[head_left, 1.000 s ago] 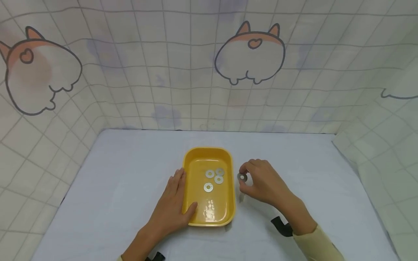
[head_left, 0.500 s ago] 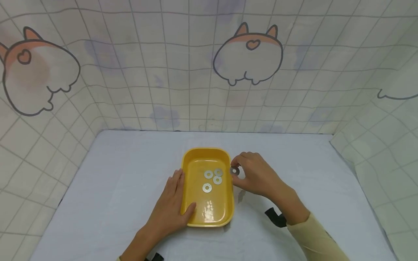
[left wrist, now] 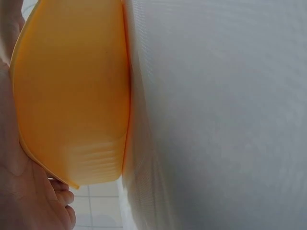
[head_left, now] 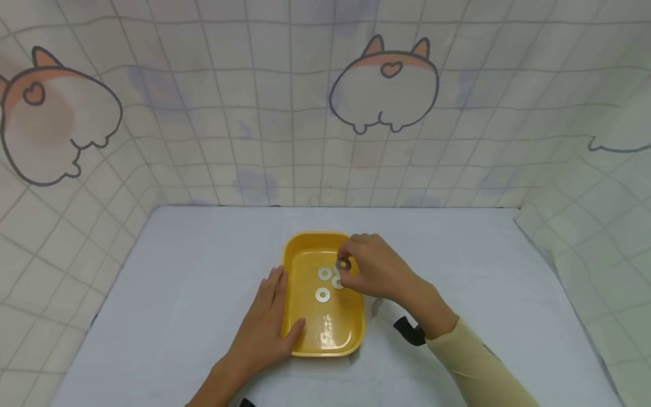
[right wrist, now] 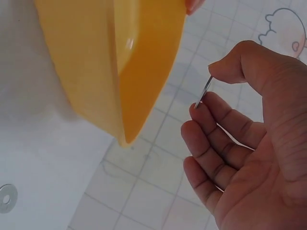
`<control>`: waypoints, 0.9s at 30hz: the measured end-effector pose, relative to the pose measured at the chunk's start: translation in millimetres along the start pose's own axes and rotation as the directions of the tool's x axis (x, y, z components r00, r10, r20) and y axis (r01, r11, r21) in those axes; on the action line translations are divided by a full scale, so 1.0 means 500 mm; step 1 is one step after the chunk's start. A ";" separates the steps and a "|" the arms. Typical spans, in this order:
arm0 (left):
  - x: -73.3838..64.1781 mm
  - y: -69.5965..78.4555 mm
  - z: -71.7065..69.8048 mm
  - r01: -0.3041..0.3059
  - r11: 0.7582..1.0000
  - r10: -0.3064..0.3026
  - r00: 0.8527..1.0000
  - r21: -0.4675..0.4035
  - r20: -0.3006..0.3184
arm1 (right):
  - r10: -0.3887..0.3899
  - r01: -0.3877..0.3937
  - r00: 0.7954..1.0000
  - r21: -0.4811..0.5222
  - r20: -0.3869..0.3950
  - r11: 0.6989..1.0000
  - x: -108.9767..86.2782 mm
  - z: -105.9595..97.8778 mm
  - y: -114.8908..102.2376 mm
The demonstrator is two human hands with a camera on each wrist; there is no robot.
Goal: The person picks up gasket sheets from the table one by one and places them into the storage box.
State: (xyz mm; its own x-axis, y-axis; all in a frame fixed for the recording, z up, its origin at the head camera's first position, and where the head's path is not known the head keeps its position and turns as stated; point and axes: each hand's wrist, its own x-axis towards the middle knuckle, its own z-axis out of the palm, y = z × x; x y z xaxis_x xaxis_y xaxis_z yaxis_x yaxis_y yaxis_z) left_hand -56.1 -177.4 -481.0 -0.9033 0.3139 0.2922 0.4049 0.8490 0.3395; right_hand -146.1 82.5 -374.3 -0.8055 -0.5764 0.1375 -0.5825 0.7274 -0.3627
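Note:
A yellow tray (head_left: 325,336) sits on the white-covered table. My left hand (head_left: 265,316) rests along its left rim, fingers straight and thumb over the edge; in the left wrist view the palm lies against the rim. My right hand (head_left: 376,265) is over the tray's right side, pinching a flat metal washer (head_left: 343,264) between thumb and fingertips. In the right wrist view, that held washer (right wrist: 204,92) appears edge-on. Several washers (head_left: 322,294) lie flat on the tray floor, some partly hidden behind the right hand.
Another washer (right wrist: 7,198) lies on the white tabletop outside the tray, seen in the right wrist view. A tile-patterned curtain (head_left: 218,113) with cartoon animals stands behind and beside the table. A black strap (head_left: 409,332) hangs at the right wrist.
My right hand has carried the washer leftward from beside the tray, across its right rim, to above the washers inside. The left hand stays on the rim.

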 end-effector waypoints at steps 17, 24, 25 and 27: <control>-0.001 -0.003 -0.006 0.010 1.000 -0.010 1.000 -0.017 0.028 | -0.100 0.101 0.994 -0.031 0.033 0.994 0.049 0.025 -0.028; 0.001 -0.003 -0.004 0.001 1.000 -0.001 1.000 -0.015 0.009 | -0.100 0.102 0.994 -0.042 0.047 0.994 0.062 0.021 -0.036; 0.001 -0.004 -0.004 0.000 1.000 0.000 1.000 -0.015 0.008 | -0.101 0.103 0.994 -0.042 0.048 0.994 0.063 0.021 -0.036; 0.001 -0.005 -0.002 -0.004 1.000 0.004 1.000 -0.010 0.003 | -0.108 0.110 0.993 -0.046 0.049 0.993 0.067 0.022 -0.037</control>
State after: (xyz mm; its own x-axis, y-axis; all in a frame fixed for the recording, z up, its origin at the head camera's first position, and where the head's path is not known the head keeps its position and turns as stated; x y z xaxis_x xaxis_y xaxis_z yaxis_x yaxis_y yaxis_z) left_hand -57.5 -179.8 -480.6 -0.9022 0.3187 0.2905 0.4097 0.8437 0.3468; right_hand -160.8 45.7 -373.1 -0.7316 -0.6691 0.1307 -0.6721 0.6757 -0.3028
